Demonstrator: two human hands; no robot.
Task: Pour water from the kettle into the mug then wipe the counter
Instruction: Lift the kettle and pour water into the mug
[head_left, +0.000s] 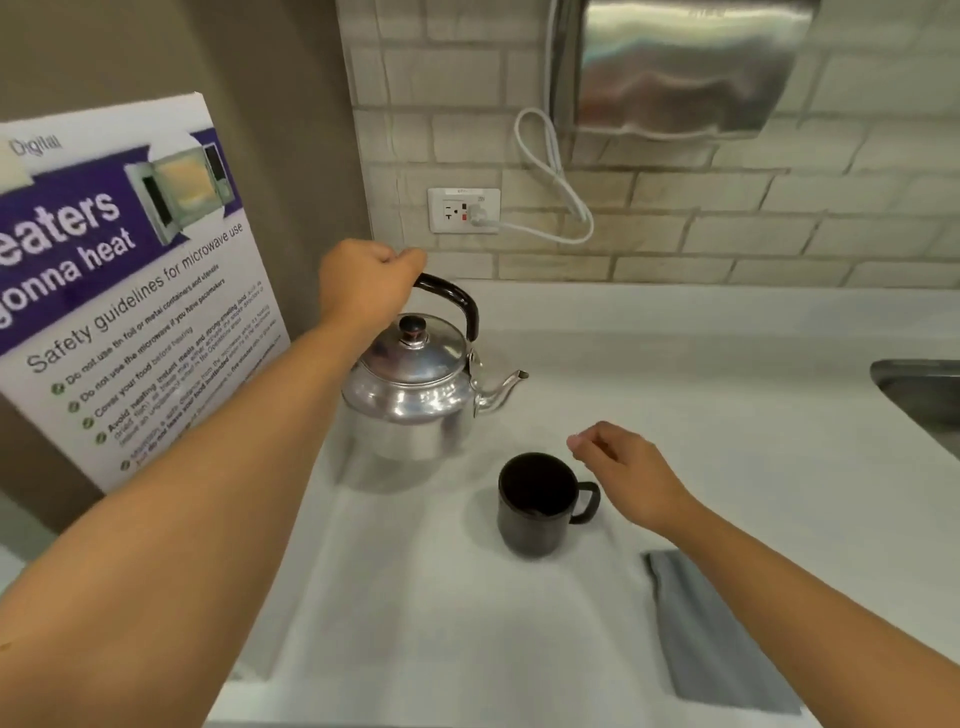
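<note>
**Gripping the kettle, pour not begun**

Standing upright on the counter (675, 364), the kettle (415, 400) has its handle clenched by the left hand (369, 291). The right hand (623, 467), loosely spread, hovers beside the mug (537, 506). The cloth (711, 629) lies unused; wiping remains.

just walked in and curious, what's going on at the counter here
A person is getting ready to pour. Their left hand is closed around the black handle of the steel kettle, whose spout points toward the black mug on the white counter. The right hand hovers by the mug's handle with fingers loosely curled, holding nothing. A folded grey cloth lies unused to the right.
</note>
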